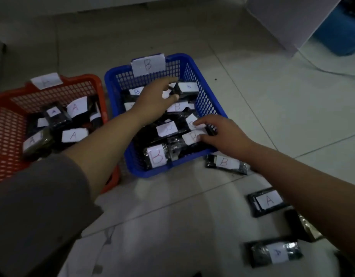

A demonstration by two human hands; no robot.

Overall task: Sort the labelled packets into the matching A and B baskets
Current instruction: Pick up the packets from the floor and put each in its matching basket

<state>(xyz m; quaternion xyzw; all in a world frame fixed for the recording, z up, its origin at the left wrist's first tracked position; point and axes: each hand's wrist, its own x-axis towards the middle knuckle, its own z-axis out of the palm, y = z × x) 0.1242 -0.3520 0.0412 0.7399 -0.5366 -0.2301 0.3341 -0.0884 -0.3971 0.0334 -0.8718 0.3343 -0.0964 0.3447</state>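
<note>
Packets with white paper labels fill both baskets on the tiled floor: those marked A lie in the red basket (4, 108), those marked B in the blue basket (210, 100). The left hand (154, 98) reaches over the blue basket's far end and pinches a dark B packet (187, 89) at its near end. The right hand (222, 132) rests with loosely spread fingers on a labelled packet (193, 136) at the blue basket's right wall, holding nothing that I can see.

Three packets wait on the floor by the right forearm: one B (225, 162) just beside the blue basket's near corner, and two marked A (269, 200) (276, 253). The heaped blue basket could shed a packet over its right wall if the hands nudge the pile.

The red basket's own tag (46, 80) is blurred, and a gold-edged packet (300, 224) is half hidden under the forearm, its label unseen.
</note>
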